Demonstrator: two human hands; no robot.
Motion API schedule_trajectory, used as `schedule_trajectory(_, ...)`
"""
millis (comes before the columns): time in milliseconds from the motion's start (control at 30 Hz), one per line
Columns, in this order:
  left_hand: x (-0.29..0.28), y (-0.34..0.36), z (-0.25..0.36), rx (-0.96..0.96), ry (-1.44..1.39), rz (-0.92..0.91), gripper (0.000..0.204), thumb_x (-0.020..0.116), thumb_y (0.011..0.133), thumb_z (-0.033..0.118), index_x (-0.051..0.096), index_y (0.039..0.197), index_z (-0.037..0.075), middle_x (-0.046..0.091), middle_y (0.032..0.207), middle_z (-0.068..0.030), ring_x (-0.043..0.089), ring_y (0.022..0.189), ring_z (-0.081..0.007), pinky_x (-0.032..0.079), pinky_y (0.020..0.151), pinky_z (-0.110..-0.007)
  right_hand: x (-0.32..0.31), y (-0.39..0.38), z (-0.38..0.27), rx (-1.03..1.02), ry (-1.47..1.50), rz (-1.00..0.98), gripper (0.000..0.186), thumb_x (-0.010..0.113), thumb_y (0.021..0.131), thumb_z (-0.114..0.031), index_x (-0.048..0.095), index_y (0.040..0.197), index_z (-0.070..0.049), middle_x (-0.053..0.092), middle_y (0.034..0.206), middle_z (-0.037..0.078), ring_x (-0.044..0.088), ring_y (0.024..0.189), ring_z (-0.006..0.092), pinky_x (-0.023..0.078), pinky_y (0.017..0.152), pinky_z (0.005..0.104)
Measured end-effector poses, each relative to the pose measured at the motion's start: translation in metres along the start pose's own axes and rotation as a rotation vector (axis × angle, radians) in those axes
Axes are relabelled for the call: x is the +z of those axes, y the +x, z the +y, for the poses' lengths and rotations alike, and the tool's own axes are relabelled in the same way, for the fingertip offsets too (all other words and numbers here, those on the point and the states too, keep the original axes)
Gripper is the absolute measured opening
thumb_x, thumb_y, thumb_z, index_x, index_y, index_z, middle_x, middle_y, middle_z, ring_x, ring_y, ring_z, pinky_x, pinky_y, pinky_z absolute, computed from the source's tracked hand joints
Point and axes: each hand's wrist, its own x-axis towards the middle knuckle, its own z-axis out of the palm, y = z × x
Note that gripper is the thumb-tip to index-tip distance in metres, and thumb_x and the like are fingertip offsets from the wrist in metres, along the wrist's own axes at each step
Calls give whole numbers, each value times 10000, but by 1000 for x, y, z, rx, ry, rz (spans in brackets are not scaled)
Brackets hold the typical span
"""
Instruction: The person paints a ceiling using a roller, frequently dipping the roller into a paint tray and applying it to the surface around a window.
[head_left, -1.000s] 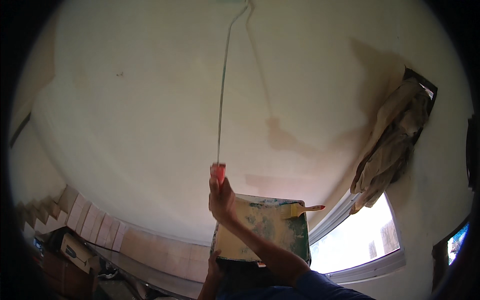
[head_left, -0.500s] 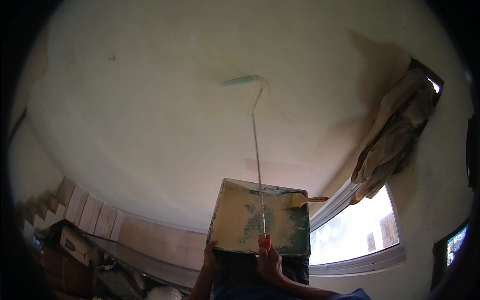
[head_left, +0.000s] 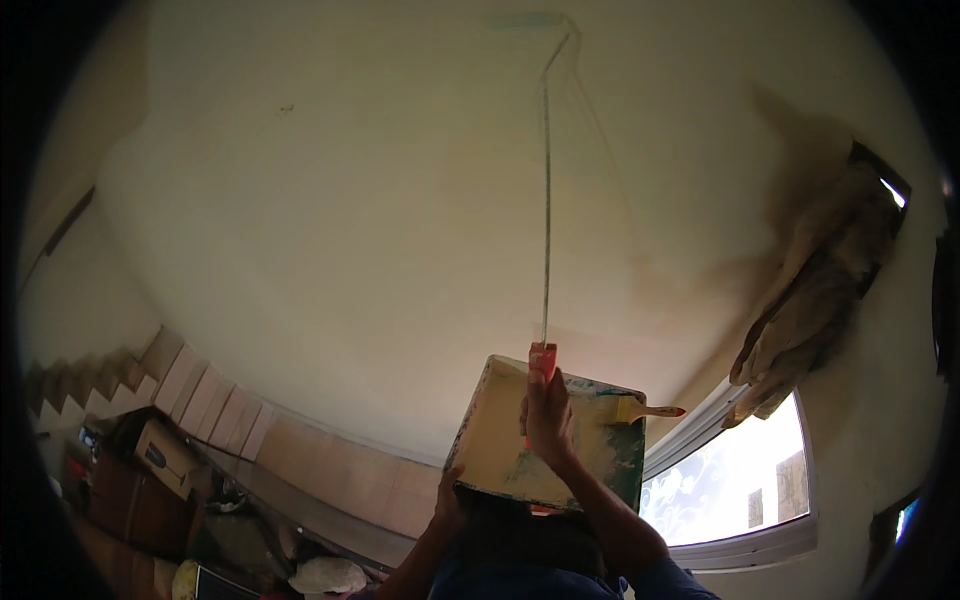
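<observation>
Before smooth pale wall, thin metal-stemmed roller, boxy paint-crusted tray

From the grip back, the right hand and forearm are bare; a dark blue sleeve follows behind; the left hand is likewise bare.

Probably a home's room under painting: cloth hangs above a window, a paint tray and roller left of it, a box far left of it.
</observation>
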Motion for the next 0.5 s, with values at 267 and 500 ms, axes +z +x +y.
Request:
schedule_trajectory(267,-72,-4,-54,275,369,-61,368,462,878,-32,365,1232,-36,496,1177,-208,484,1120,-249,362,993,-372,-49,-65,12,421,-84,-81,452,645,807,-249,525,1207,-76,523,643,-5,472,449,67,372,389,246)
schedule_trajectory(500,-43,-10,-25,836,1309,-30,419,581,778,-79,443,1171,-46,511,1113,-211,539,1025,-306,444,889,-369,-131,-99,61,72,-127,97,257,672,754,-189,608,930,-13,522,576,-7,525,585,150,464,581,324)
